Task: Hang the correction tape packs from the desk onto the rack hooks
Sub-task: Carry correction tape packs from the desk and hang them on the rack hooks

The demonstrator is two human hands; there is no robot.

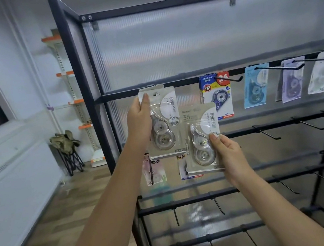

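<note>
Pinching a grey correction tape pack point(162, 122) at its top edge, the left hand point(140, 124) lifts it to the rack's point(82, 76) top rail; the right hand point(229, 154) grips another pack point(201, 137) lower down, bare hooks point(265, 132) beside it

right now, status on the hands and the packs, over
Left hand holds grey pack up at top rail. Right hand holds second pack lower. Nothing blocking.

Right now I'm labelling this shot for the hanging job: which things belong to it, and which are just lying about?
Part of the job:
- left hand gripping a grey pack
- right hand gripping a second grey pack
- rack hooks
- hung packs

Just lying about:
- folding stool
- orange-edged shelf unit
</note>
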